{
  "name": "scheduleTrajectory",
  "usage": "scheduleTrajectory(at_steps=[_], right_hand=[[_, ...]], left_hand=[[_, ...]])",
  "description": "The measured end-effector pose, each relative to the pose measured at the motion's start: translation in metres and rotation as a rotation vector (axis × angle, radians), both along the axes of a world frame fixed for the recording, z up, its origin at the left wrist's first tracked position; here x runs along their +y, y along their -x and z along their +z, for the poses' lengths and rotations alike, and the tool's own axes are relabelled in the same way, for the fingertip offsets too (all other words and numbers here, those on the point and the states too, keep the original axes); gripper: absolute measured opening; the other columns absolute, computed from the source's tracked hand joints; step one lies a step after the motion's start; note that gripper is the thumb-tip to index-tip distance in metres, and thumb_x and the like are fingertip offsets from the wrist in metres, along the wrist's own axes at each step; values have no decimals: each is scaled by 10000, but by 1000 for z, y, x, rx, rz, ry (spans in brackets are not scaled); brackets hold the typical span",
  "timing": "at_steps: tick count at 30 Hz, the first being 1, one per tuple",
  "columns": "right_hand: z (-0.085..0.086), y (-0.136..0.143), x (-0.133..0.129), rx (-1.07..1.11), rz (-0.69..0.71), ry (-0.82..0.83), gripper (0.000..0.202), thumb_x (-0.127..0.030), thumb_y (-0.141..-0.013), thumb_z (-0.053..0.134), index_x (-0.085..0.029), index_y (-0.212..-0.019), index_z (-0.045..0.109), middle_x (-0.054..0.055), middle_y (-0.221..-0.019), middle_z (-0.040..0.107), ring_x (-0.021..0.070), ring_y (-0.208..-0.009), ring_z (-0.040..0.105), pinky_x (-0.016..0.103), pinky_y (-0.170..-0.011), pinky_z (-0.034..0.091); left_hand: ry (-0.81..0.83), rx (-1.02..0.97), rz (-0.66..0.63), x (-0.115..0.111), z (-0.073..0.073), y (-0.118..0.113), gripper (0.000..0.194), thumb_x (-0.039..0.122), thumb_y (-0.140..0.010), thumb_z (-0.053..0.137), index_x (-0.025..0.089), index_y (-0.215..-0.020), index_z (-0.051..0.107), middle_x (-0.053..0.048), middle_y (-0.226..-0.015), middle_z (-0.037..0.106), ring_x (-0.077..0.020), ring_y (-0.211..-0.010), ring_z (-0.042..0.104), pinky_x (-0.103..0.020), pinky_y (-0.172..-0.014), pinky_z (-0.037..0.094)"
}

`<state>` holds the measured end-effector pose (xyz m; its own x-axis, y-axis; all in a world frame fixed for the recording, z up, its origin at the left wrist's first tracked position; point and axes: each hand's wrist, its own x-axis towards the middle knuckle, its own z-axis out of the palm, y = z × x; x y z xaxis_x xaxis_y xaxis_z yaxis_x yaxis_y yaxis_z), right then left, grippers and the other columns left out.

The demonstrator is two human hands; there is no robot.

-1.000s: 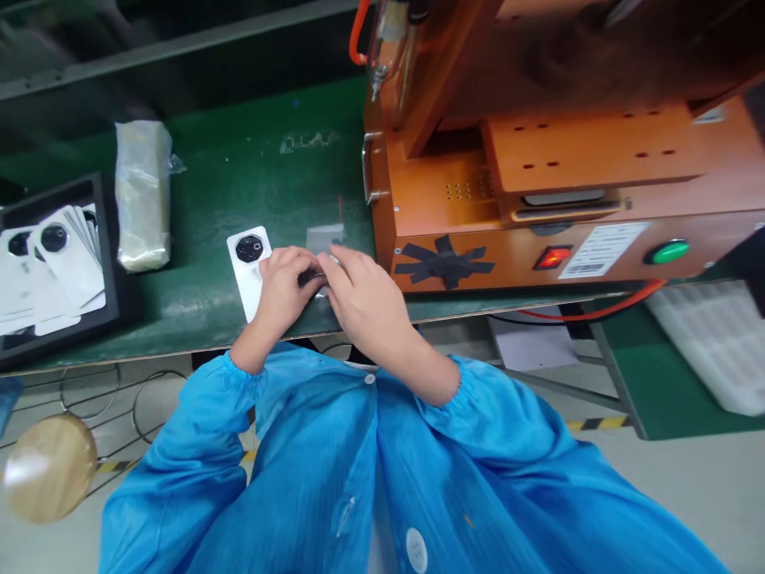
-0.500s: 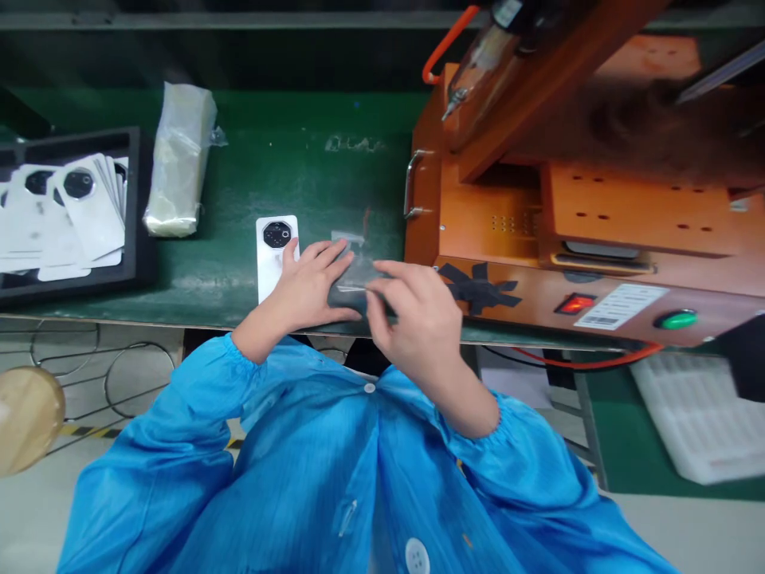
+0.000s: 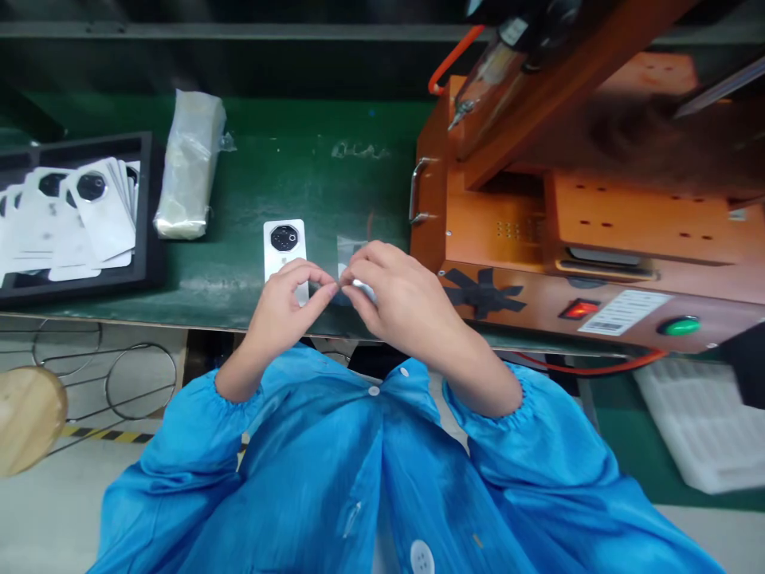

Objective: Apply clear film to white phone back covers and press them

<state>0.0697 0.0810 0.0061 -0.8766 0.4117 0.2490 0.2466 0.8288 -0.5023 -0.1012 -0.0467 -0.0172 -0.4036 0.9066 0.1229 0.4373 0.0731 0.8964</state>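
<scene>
Left hand point(image 3: 284, 311) brings thumb and forefinger together close to the bunched fingertips of the right hand point(image 3: 403, 295); a white sliver point(image 3: 365, 289) shows there, but I cannot tell whether either grips it. Just beyond the left hand, the nearer one, and partly hidden by it, a white phone cover point(image 3: 276, 260) lies on the green table point(image 3: 256, 175), long axis pointing away from the person. Its small mark is unreadable, as is the barcode label point(image 3: 625, 312) on the orange machine point(image 3: 519, 203).
</scene>
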Motion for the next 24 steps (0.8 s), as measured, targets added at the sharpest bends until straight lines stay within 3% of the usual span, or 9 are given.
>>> scheduleTrajectory(at_steps=[3,6,11,15,17,19,21,24], right_hand=[[-13,9,-1,195,-147,251,236,-317,-1043,582,-209,-1216,701,103,-1166,731,231,-963,670,377,-878,539],[-25,21,1,210,-226,524,353,-521,-1060,578,-208,-1013,735,60,-951,738,191,-808,640,329,-750,502],[-28,44,-5,170,-184,771,645,-826,-920,624,-193,-857,736,30,-751,658,157,-681,535,289,-617,403],[-23,55,-13,147,-167,841,608,-798,-826,754,-192,-825,707,0,-691,599,128,-616,447,274,-568,345],[-21,61,-11,161,-169,835,535,-722,-863,750,-192,-816,690,-9,-681,582,125,-617,440,272,-571,338],[-21,69,-3,178,-179,777,430,-609,-916,725,-192,-818,681,-16,-683,568,125,-626,444,274,-587,339],[-24,82,11,158,-186,694,302,-463,-948,703,-190,-820,679,-26,-683,556,121,-624,440,280,-604,336],[-35,107,30,40,-171,637,224,-272,-961,652,-190,-753,643,-37,-661,531,121,-628,436,287,-627,329]], left_hand=[[-9,-353,233,-9,-11,-2,236,447,-897,788,223,-829,758,-24,-832,720,-170,-765,628,-305,-717,520],[-71,-593,367,-16,-19,1,299,510,-840,841,225,-795,759,-21,-804,701,-150,-725,585,-280,-659,504],[-146,-627,458,-20,-24,5,279,496,-849,844,232,-829,755,-18,-861,716,-141,-757,598,-281,-725,532],[-146,-585,476,-24,-28,8,258,481,-921,776,233,-857,745,-32,-887,743,-169,-820,660,-314,-791,564],[-135,-450,445,-30,-30,13,260,484,-978,712,232,-957,773,-64,-992,780,-208,-933,715,-358,-868,580],[-90,-133,422,-40,-32,19,312,484,-1007,683,231,-1164,777,-116,-1244,780,-278,-1158,719,-444,-1016,553],[-12,250,373,-50,-37,25,428,483,-1007,699,232,-1353,721,-153,-1502,683,-360,-1400,616,-541,-1155,455],[106,591,243,-62,-51,26,477,507,-1019,693,255,-1425,682,-133,-1603,621,-413,-1560,476,-613,-1233,338]])
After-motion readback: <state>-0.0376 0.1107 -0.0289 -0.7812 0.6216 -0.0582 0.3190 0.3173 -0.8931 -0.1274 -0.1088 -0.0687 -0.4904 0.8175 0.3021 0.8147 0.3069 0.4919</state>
